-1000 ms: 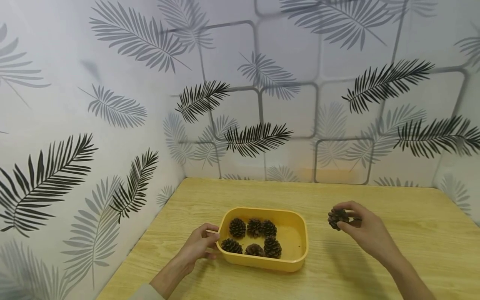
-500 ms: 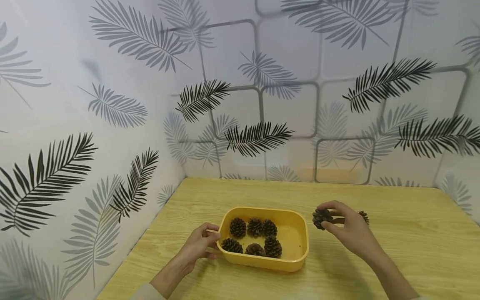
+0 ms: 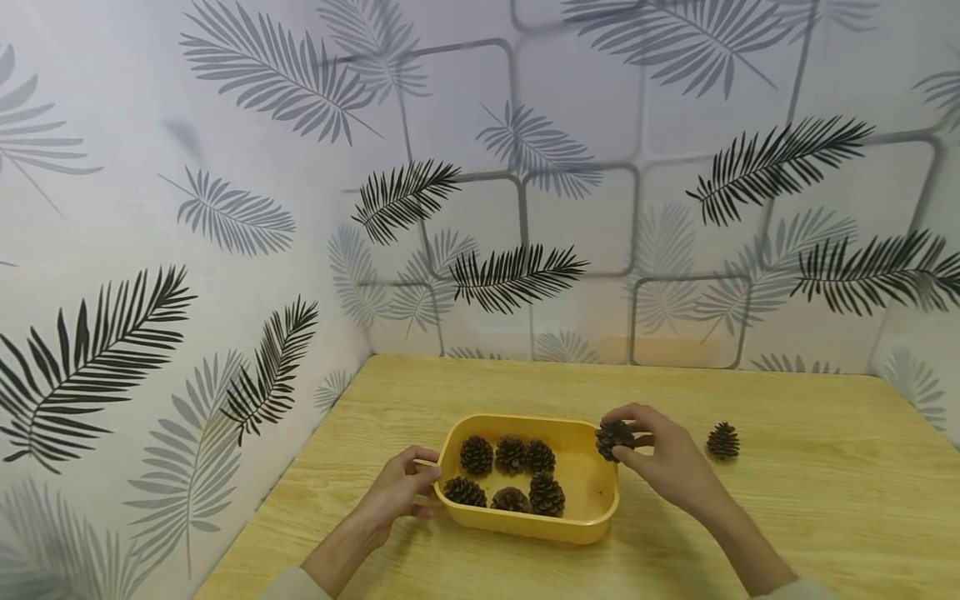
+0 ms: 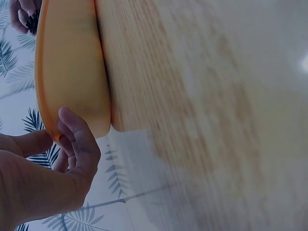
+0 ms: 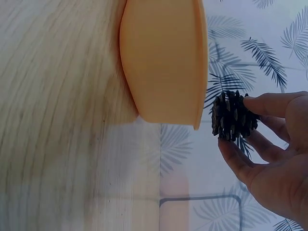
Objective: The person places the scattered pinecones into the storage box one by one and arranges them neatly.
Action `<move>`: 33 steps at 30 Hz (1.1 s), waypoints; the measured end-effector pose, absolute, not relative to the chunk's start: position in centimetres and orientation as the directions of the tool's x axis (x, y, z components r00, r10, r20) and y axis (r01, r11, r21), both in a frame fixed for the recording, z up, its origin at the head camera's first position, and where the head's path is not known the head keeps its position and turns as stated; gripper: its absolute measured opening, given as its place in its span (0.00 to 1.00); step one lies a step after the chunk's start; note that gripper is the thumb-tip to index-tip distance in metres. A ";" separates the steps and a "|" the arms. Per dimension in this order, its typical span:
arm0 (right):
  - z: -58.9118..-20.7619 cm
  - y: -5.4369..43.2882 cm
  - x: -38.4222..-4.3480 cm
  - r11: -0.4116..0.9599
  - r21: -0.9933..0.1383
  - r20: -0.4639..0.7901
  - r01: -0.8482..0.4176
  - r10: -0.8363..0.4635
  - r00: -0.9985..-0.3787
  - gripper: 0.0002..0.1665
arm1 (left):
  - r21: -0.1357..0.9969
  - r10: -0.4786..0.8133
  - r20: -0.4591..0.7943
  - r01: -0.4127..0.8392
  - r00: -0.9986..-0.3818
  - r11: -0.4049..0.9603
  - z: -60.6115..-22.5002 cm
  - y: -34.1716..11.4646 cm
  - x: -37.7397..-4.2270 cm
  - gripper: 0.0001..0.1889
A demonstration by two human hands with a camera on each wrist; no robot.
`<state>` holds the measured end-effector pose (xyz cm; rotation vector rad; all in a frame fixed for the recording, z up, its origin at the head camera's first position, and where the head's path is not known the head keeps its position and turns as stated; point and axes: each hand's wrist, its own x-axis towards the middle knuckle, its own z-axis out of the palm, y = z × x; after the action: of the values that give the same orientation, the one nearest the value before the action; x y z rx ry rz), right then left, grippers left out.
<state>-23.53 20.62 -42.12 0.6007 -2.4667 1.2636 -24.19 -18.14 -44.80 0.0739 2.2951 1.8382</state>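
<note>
My left hand point(image 3: 397, 493) grips the left end of a yellow plastic container point(image 3: 528, 523). In the left wrist view, its thumb is at the rim and the other fingers lie against the outer wall. Several brown pine cones point(image 3: 476, 456) sit inside, mostly toward the left and middle of the floor. With thumb and fingertips, my right hand point(image 3: 670, 467) pinches another pine cone point(image 3: 613, 440), which overlaps the container's right rim in the head view. The right wrist view shows this held cone point(image 5: 233, 116) just above rim level.
One loose pine cone point(image 3: 723, 442) stands on the wood-grain table point(image 3: 832, 475), right of the container and behind the right hand. Walls with a leaf pattern point(image 3: 517, 279) border the table at the back and on the left.
My right hand has carried its pine cone leftward from over the table to the container's right rim, uncovering the loose cone behind it. The left hand and container have stayed put.
</note>
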 end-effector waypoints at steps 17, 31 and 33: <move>-42.9 18.1 -24.2 0.485 -0.718 0.423 -0.500 -0.266 -0.866 0.21 | 0.971 0.165 -0.133 -0.095 -0.977 0.218 -44.7 -18.1 -24.1 0.18; -44.6 16.1 -25.5 0.518 -0.701 0.425 -0.490 -0.248 -0.870 0.23 | 0.972 0.176 -0.127 -0.087 -0.976 0.220 -44.7 -18.2 -24.2 0.18; -45.2 15.8 -25.9 0.525 -0.683 0.442 -0.507 -0.256 -0.860 0.23 | 0.972 0.175 -0.129 -0.090 -0.976 0.218 -44.7 -18.2 -24.3 0.18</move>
<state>-25.85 15.80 -45.16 0.6384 -2.4816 1.2502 -24.27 -18.21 -44.71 0.0813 2.2778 1.8400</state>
